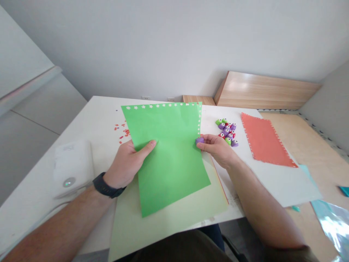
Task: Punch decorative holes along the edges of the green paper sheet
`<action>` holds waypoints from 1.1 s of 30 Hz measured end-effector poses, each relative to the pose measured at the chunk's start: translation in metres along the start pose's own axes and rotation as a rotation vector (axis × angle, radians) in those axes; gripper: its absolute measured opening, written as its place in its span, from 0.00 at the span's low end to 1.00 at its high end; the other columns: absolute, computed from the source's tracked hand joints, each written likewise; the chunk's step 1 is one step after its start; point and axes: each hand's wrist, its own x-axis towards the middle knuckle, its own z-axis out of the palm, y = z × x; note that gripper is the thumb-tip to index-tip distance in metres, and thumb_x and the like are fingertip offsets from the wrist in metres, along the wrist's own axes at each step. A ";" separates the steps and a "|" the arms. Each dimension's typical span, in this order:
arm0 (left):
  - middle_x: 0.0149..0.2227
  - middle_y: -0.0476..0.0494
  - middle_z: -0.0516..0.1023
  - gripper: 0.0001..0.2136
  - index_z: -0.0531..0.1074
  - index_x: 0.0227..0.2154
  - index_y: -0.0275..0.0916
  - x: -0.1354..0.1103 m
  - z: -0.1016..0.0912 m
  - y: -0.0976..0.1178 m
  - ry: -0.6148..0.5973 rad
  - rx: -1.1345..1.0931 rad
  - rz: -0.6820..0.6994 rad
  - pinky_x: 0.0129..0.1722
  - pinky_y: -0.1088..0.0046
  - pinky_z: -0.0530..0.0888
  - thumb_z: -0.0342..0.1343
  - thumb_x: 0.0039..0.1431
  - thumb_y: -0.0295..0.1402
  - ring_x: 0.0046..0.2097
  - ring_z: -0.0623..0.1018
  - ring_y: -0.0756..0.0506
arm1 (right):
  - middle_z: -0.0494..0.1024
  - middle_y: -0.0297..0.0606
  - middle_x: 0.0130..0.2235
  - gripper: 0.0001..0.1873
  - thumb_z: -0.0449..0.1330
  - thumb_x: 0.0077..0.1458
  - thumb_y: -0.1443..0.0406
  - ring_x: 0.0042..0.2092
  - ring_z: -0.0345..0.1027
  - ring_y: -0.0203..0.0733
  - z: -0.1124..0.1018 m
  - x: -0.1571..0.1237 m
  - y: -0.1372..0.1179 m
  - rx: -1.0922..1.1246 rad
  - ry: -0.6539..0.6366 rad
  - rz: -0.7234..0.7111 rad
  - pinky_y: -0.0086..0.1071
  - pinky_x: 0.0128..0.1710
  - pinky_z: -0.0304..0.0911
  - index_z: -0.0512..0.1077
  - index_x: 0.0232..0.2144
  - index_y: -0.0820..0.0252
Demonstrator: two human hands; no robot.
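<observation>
A green sheet of paper point(169, 156) is raised above the table, with flower-shaped holes punched along its top edge and down the upper right edge. My left hand point(131, 160) grips its left side, thumb on the front and the other fingers hidden behind. At the right edge, just below the lowest visible holes, a small purple craft punch point(200, 140) sits on the paper. My right hand point(216, 147) pinches that punch between thumb and fingers. Several more punches point(227, 133) in purple, green and red lie clustered on the table beyond my right hand.
A red sheet point(268, 140) with punched edges lies at the right. Red paper bits point(125, 133) are scattered behind the green sheet. A white device point(73, 167) with a cable stands at the left. Pale sheets point(174, 222) lie under my hands on the white table point(103, 109).
</observation>
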 end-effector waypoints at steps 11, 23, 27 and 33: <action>0.52 0.38 0.86 0.28 0.82 0.53 0.44 0.000 -0.003 -0.002 0.026 0.008 -0.051 0.54 0.49 0.82 0.72 0.52 0.54 0.57 0.83 0.28 | 0.83 0.35 0.39 0.23 0.81 0.40 0.59 0.39 0.72 0.38 0.000 -0.003 -0.005 0.004 -0.005 -0.003 0.36 0.46 0.65 0.82 0.39 0.58; 0.51 0.38 0.86 0.27 0.82 0.53 0.42 0.001 -0.002 -0.004 0.011 -0.035 -0.040 0.51 0.54 0.84 0.72 0.53 0.51 0.57 0.83 0.30 | 0.82 0.36 0.39 0.24 0.81 0.40 0.57 0.38 0.71 0.39 0.001 -0.004 -0.006 -0.021 0.002 -0.021 0.36 0.43 0.64 0.81 0.39 0.58; 0.51 0.39 0.86 0.26 0.82 0.53 0.43 0.001 0.000 -0.005 0.015 -0.033 -0.029 0.53 0.54 0.83 0.72 0.55 0.49 0.58 0.82 0.31 | 0.82 0.36 0.38 0.23 0.81 0.41 0.58 0.38 0.71 0.38 0.002 -0.004 -0.005 -0.023 0.006 -0.031 0.35 0.43 0.64 0.82 0.40 0.58; 0.52 0.38 0.86 0.27 0.82 0.52 0.41 0.001 0.000 -0.004 0.038 -0.021 -0.020 0.54 0.53 0.83 0.71 0.54 0.52 0.58 0.82 0.30 | 0.83 0.36 0.39 0.22 0.80 0.43 0.58 0.38 0.72 0.39 0.002 -0.003 -0.001 -0.036 0.020 -0.040 0.36 0.44 0.65 0.82 0.40 0.58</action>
